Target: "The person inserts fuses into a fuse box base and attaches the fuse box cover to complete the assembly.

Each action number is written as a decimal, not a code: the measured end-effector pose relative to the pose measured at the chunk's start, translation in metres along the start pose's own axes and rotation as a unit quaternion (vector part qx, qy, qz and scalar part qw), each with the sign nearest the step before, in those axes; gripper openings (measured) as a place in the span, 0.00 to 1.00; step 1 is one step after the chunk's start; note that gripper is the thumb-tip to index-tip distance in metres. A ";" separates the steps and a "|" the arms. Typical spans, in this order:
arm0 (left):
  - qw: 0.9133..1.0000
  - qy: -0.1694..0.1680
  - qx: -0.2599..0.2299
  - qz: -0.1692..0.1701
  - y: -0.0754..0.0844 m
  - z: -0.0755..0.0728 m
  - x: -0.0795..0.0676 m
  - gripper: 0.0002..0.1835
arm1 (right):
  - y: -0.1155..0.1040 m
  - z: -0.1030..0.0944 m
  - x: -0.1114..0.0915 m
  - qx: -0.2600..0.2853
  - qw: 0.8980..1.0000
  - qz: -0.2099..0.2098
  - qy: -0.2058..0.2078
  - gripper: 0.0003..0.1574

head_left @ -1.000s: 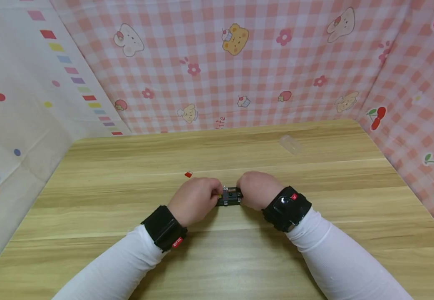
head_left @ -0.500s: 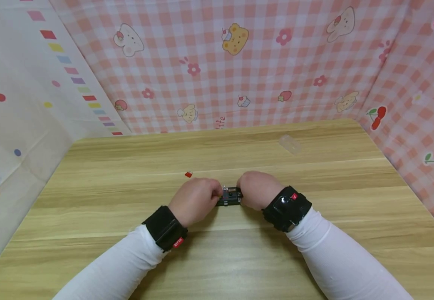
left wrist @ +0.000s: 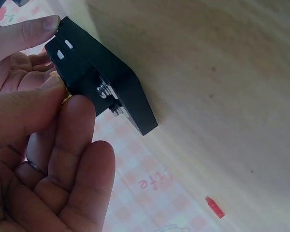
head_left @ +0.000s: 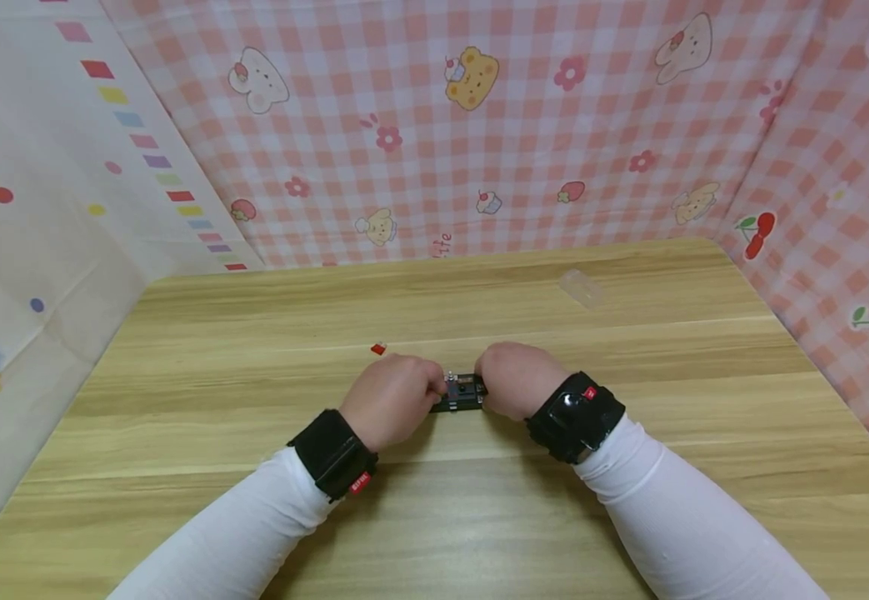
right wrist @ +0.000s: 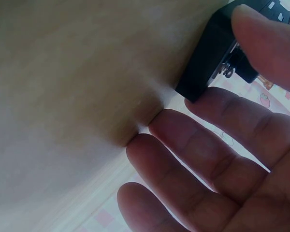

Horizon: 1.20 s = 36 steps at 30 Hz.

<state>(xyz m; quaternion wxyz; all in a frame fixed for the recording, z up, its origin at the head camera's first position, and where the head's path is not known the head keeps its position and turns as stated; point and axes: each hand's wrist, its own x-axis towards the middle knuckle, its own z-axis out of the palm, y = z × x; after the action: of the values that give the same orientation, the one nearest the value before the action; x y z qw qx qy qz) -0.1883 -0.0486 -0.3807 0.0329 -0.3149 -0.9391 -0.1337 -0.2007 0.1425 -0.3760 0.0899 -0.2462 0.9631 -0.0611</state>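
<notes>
A small black block [head_left: 462, 392] with metal fittings on top sits on the table between the two hands. My right hand [head_left: 518, 379] holds its right end between thumb [right wrist: 266, 43] and index finger, the other fingers spread below in the right wrist view. At the block's left end my left hand [head_left: 397, 398] pinches a small brass-coloured part [left wrist: 66, 98] between thumb and index finger, mostly hidden by the fingertips. Coiled metal terminals [left wrist: 106, 91] show on the block's side in the left wrist view. The block's exact kind cannot be told.
Behind the left hand lies a small red piece [head_left: 378, 348] with a pale end. A clear plastic piece [head_left: 582, 289] rests toward the back right of the wooden table [head_left: 269, 325]. Patterned cloth [head_left: 419, 167] hangs at the back and sides.
The left hand shifts very slightly, and the yellow bit seen earlier at its fingertips is now covered in the head view. The right hand and the block stay put.
</notes>
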 end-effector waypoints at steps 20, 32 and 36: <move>0.999 -0.026 -0.010 -0.021 0.001 0.000 0.001 0.05 | -0.001 -0.002 0.000 0.005 1.000 0.002 -0.007 0.08; 0.999 -0.034 0.001 -0.009 0.003 -0.005 -0.008 0.07 | 0.001 -0.002 -0.001 0.022 1.000 -0.004 -0.005 0.08; 0.998 -0.052 -0.013 -0.013 0.002 -0.008 -0.009 0.07 | 0.002 -0.002 0.001 0.031 0.999 -0.004 -0.010 0.08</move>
<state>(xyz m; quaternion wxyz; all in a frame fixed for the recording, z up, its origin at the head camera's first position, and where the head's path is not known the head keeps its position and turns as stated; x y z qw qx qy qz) -0.1803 -0.0549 -0.3740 -0.0218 -0.3100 -0.9416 -0.1300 -0.2025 0.1436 -0.3749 0.1066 -0.2479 0.9588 -0.0886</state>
